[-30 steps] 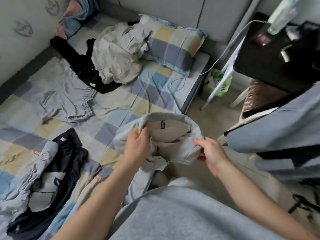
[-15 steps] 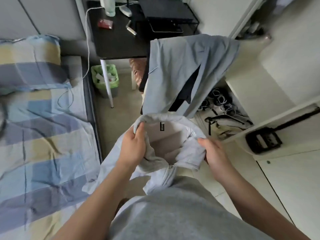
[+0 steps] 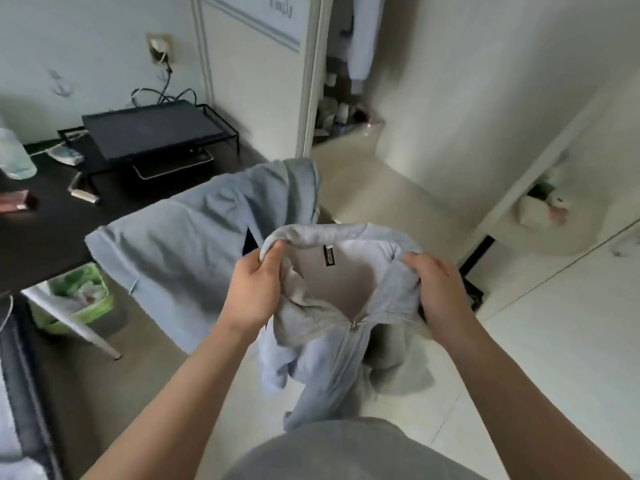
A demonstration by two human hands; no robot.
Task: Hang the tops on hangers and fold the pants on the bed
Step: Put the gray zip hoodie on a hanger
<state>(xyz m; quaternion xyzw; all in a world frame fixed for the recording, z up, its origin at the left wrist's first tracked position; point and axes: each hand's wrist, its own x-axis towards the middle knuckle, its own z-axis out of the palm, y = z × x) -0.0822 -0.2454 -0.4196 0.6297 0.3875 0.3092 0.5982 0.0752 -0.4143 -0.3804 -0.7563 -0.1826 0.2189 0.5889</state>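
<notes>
Grey zip-front top [image 3: 332, 362], held in the air at frame centre, its body hanging toward 6 o'clock above the floor. The left grip [image 3: 252, 289] grasps the neckline at its 9 o'clock side and the right grip [image 3: 440, 292] grasps the 3 o'clock side, holding the opening spread. A blue-grey garment [image 3: 194, 244] hangs draped at 10 o'clock, beside the black desk [image 3: 52, 233]. A green bin [image 3: 79, 303] stands under the desk.
</notes>
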